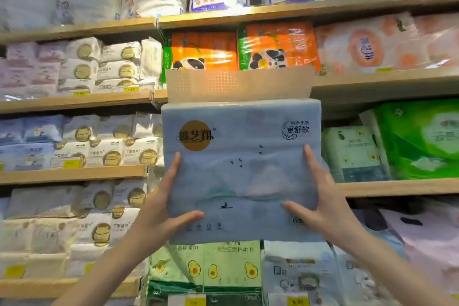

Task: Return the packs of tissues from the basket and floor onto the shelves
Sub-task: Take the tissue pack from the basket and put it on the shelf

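Note:
A large pale blue pack of tissues (242, 171) with a gold round logo and a mountain-and-boat print is held up in front of the shelves. My left hand (162, 208) grips its left edge, thumb across the front. My right hand (320, 204) grips its right edge the same way. The pack's translucent carry flap (238, 84) sticks up in front of the orange panda packs (238, 49). The pack hides the shelf bay behind it. No basket or floor is in view.
Wooden shelves (74, 102) run across the whole view, filled with tissue packs: white-and-gold ones on the left, green packs (419, 141) on the right, avocado-print packs (206, 268) below, large white rolls on top.

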